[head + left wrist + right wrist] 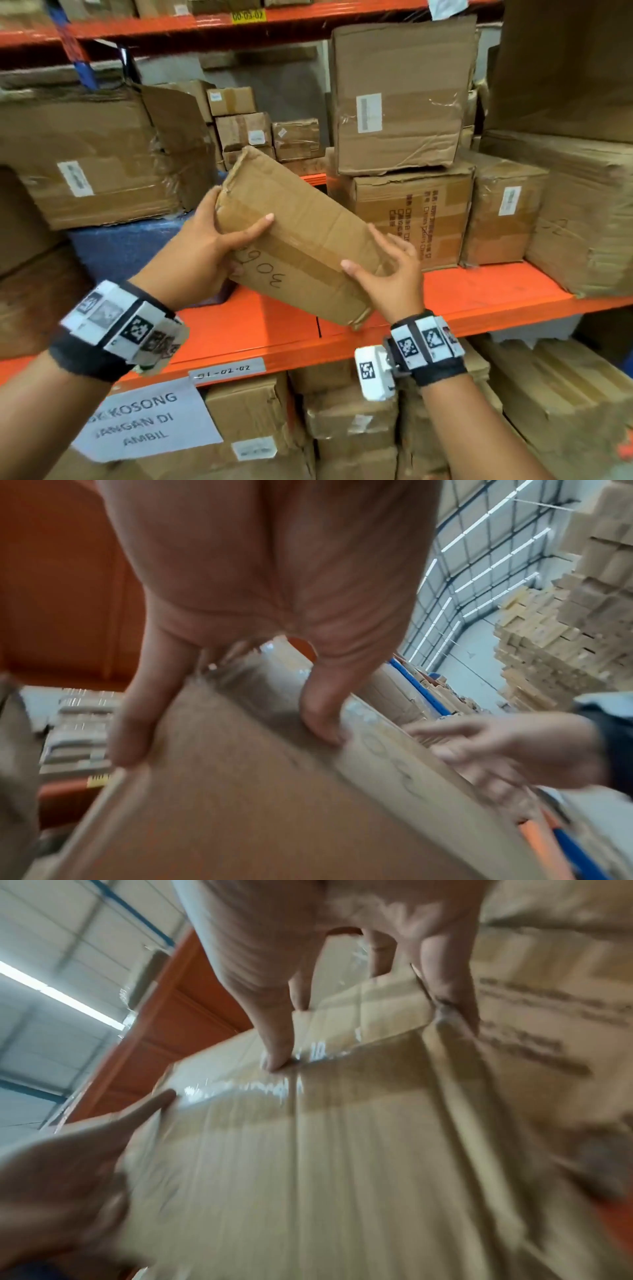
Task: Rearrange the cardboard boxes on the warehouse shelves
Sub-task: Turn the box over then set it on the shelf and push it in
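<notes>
A long taped cardboard box with handwritten numbers hangs tilted above the orange shelf, its far end raised. My left hand grips its left side, thumb across the top face and fingers underneath. My right hand holds the near right corner, thumb on top, fingers round the side. The left wrist view shows the box under my left hand, with my right hand at its far edge. In the right wrist view my right hand clasps the box.
Stacked cardboard boxes fill the shelf: a large one at left, a tall stack at right over a printed box, small ones behind. Bare orange shelf lies below the held box. More boxes and a paper sign sit underneath.
</notes>
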{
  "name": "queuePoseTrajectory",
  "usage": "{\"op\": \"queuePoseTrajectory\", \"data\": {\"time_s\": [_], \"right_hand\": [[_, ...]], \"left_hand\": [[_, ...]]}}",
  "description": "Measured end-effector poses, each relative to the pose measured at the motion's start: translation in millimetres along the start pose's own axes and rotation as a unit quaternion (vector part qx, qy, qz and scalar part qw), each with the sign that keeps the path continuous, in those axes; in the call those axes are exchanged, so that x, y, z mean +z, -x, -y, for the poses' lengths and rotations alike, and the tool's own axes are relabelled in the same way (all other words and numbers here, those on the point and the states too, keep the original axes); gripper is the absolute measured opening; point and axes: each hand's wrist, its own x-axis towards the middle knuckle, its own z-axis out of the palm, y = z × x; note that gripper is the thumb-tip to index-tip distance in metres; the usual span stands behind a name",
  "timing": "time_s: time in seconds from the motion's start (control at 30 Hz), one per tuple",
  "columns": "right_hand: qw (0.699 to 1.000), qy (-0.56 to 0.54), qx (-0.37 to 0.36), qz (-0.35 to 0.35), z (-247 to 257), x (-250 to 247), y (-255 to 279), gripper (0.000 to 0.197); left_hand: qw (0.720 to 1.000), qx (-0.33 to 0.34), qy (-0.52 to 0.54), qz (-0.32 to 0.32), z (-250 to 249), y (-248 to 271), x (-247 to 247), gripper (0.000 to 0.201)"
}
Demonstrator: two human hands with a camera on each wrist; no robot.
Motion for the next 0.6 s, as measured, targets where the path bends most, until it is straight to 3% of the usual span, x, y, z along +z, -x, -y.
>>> {"op": "queuePoseTrajectory", "data": {"time_s": [0.1, 0.2, 0.33, 0.4, 0.47, 0.6], "right_hand": [[0.994, 0.08, -0.062, 0.047, 23.3, -1.5, -17.0, 0.072], [0.975, 0.146, -0.149, 0.071, 20.5, 21.7, -11.5, 0.064], [0.952, 0.233, -0.084, 0.178, -30.0, 48.8, 15.3, 0.081], [0.95, 0.226, -0.097, 0.191, -55.4, 51.5, 26.1, 0.092], [0.951, 0.223, -0.115, 0.181, -63.3, 52.6, 26.8, 0.089], [0.94, 0.282, -0.104, 0.163, -40.2, 58.6, 9.0, 0.084]], "left_hand": [[0.984, -0.122, 0.126, -0.036, 4.9, 39.5, 48.3, 0.101], [0.95, -0.222, 0.221, -0.001, 10.0, 86.9, 111.5, 0.122], [0.932, -0.286, 0.225, -0.005, 11.1, 119.2, 165.7, 0.127], [0.942, -0.3, 0.149, -0.001, 5.2, 112.5, 168.6, 0.123], [0.954, -0.288, 0.082, -0.012, -1.3, 95.9, 158.1, 0.116], [0.981, -0.189, 0.028, 0.019, 1.3, 52.3, 134.2, 0.107]]}}
